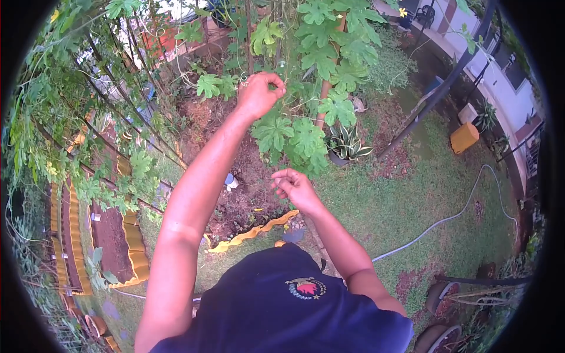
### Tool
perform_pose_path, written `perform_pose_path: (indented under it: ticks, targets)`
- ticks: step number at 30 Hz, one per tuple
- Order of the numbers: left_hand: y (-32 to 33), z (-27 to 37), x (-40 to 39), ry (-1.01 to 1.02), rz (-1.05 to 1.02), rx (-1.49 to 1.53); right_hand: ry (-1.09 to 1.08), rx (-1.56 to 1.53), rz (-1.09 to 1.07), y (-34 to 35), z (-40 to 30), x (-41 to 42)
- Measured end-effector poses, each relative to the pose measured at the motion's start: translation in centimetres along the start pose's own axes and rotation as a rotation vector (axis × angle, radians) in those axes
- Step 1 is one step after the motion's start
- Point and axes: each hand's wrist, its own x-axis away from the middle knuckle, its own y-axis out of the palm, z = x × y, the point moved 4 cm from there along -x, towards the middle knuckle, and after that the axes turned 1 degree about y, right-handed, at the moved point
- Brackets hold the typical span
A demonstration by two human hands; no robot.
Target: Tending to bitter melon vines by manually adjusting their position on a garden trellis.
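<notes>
My left hand (259, 95) is raised among climbing vines, thumb and forefinger pinched on what looks like a thin vine stem (286, 82). A curled tendril (243, 79) crosses in front of its knuckles. Right of it hang lobed green leaves (337, 108) of a climbing vine, around a brown upright pole (325, 90). Lower down, my right hand (293, 189) is just under a cluster of vine leaves (304, 141). Its fingers are curled towards the thumb; a faint thin strand seems to show at the fingertips, too fine to make out.
A potted snake plant (346, 143) stands right of the vine. A dark slanting pole (437, 97) rises beyond it. Across the grass runs a pale hose (423, 233). Wavy yellow edging (251, 236) borders the soil bed, and a leafy trellis (101, 92) stands at left.
</notes>
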Motion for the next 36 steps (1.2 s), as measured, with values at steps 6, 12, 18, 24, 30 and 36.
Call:
perform_pose_path:
  ticks: [6, 12, 18, 24, 30, 36]
  targets:
    - [-3.9, -1.9, 1.5, -0.082, 0.158, 0.462, -0.149, 0.048, 0.089, -0.6, -3.4, -1.0]
    - [-6.0, -2.6, 3.6, -0.098, 0.154, 0.439, -0.426, 0.241, 0.291, 0.5, -6.9, -1.4]
    - [-6.3, -2.2, 5.3, -0.136, 0.065, 0.419, -0.387, 0.580, 0.121, 3.2, -8.8, -4.1]
    - [-8.5, -2.9, 6.4, -0.027, 0.189, 0.329, -0.042, 0.805, 0.150, 1.9, -9.9, -6.4]
    - [-10.0, -3.0, 7.8, -0.086, 0.371, 0.214, -0.268, 0.622, 0.322, 1.8, -8.7, -6.3]
    - [-7.6, -3.3, 8.6, -0.172, 0.239, 0.672, -0.344, 0.615, 0.282, 2.4, -7.8, -6.2]
